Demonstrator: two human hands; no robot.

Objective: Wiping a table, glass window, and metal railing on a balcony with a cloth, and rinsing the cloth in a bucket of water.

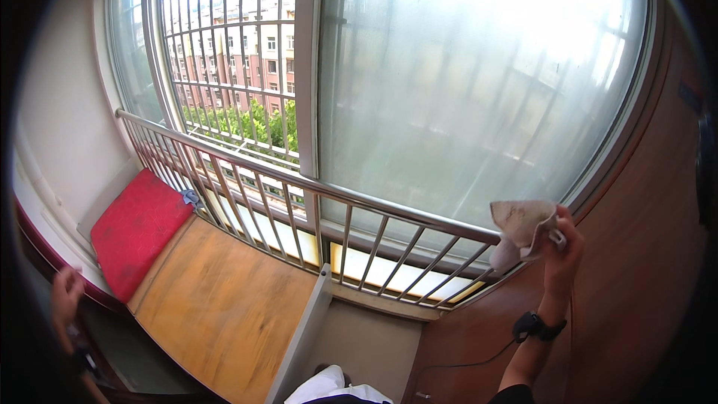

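My right hand (567, 255) grips a folded, off-white cloth (524, 224) with a faint dark mark on it. The cloth hangs at the right end of the metal railing (359, 195); whether it touches the rail is unclear. Behind it stands a large frosted window pane (465, 101). Far to the left, my left hand (68, 294) is beside a dark maroon frame edge (42, 249), its fingers partly curled and blurred. I cannot tell whether that hand touches the frame or holds anything small.
A worn wooden board (224, 303) lies below the railing, with a red cushion (140, 233) at its far end. A blue-grey rag (190, 198) is by the cushion. A grey upright panel (303, 336) borders the floor (370, 336); a brown wooden surface (622, 269) rises at right.
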